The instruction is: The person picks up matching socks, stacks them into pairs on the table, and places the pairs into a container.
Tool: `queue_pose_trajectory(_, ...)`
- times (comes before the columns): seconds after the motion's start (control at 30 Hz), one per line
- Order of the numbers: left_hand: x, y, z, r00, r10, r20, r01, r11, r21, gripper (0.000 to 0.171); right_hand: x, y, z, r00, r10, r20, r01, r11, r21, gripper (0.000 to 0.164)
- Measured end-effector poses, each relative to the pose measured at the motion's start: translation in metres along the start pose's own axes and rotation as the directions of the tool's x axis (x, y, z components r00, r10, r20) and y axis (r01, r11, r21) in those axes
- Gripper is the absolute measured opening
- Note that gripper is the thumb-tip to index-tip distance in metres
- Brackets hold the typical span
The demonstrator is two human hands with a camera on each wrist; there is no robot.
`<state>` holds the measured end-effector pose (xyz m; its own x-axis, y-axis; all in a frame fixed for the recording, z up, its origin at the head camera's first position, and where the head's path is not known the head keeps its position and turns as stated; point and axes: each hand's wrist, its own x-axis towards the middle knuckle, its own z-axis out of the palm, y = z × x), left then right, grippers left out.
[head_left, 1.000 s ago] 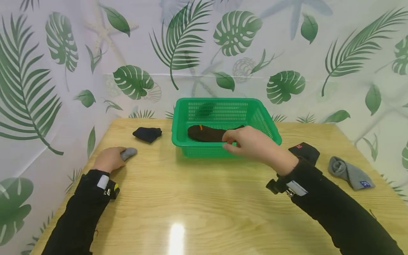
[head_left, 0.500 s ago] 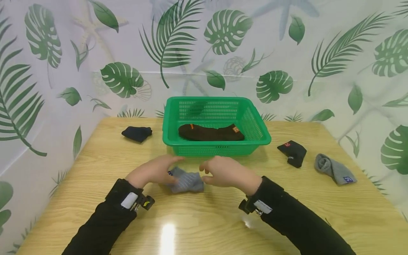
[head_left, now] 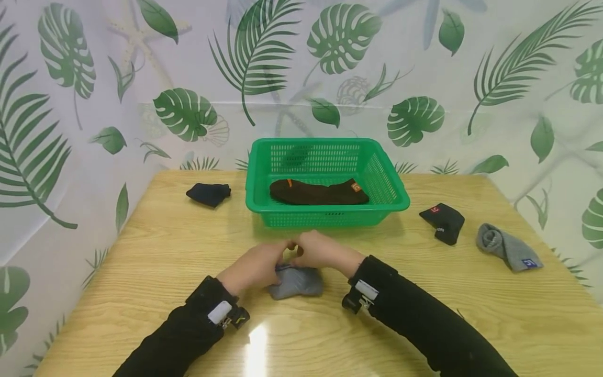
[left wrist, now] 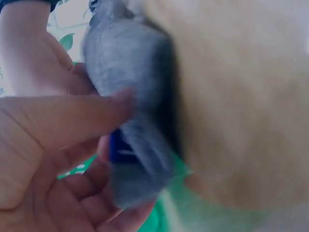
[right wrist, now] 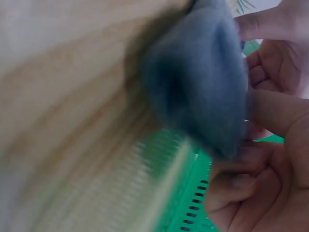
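A grey-blue sock (head_left: 298, 284) is held just above the table in front of the basket. My left hand (head_left: 256, 266) pinches one end between thumb and fingers; a dark blue patch shows on the sock (left wrist: 128, 63) there in the left wrist view. On the other side my right hand (head_left: 325, 252) grips the sock's edge, its thumb on the near face and its fingers curled behind in the right wrist view. The two hands' fingertips nearly meet in the head view. The sock (right wrist: 198, 82) is blurred in the right wrist view.
Behind the hands stands a green plastic basket (head_left: 330, 208) with dark brown socks (head_left: 315, 192) inside. A navy sock (head_left: 209, 194) lies at the back left of the wooden table (head_left: 165, 293). To the right lie a black sock (head_left: 445, 222) and a grey rolled sock (head_left: 509, 247).
My left hand has brought the grey-blue sock from the table's left side to the middle. My right hand has come down from the basket and taken hold of the sock too.
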<state>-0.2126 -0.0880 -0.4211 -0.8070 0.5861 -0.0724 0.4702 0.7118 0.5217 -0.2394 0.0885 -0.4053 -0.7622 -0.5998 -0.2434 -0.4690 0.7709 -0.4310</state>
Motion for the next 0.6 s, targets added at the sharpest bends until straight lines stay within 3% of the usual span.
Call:
queue_pose_trajectory(0.2, 0.0, 0.003, 0.005, 0.989, -0.132, -0.073, 0.13, 0.991, -0.029, 0.063, -0.001, 0.003, -0.001, 0.999, -0.002, 0.041, 0.002, 1.0, 0.0, 0.02)
queue_pose_trajectory(0.3, 0.0, 0.003, 0.004, 0.987, -0.15, -0.055, 0.148, 0.988, -0.037, 0.07, -0.006, 0.002, -0.004, 0.998, -0.065, -0.02, 0.064, 0.996, -0.054, 0.009)
queue_pose_trajectory(0.4, -0.002, 0.004, 0.001, 0.99, -0.14, -0.031, 0.139, 0.99, -0.038, 0.077, -0.019, -0.002, -0.014, 0.983, -0.132, -0.125, 0.125, 0.99, -0.058, 0.006)
queue_pose_trajectory(0.47, -0.005, 0.006, -0.005, 0.992, -0.118, -0.054, 0.116, 0.992, -0.05, 0.073, -0.031, -0.008, -0.026, 0.966, -0.174, -0.19, 0.175, 0.985, -0.011, 0.007)
queue_pose_trajectory(0.53, -0.01, 0.009, -0.015, 0.99, -0.068, -0.126, 0.061, 0.996, -0.061, 0.062, -0.044, -0.014, -0.04, 0.941, -0.226, -0.254, 0.244, 0.969, 0.044, 0.008)
queue_pose_trajectory(0.6, -0.016, 0.014, -0.028, 0.973, 0.009, -0.23, -0.026, 0.997, -0.072, 0.046, -0.059, -0.02, -0.052, 0.908, -0.258, -0.329, 0.306, 0.947, 0.102, 0.008)
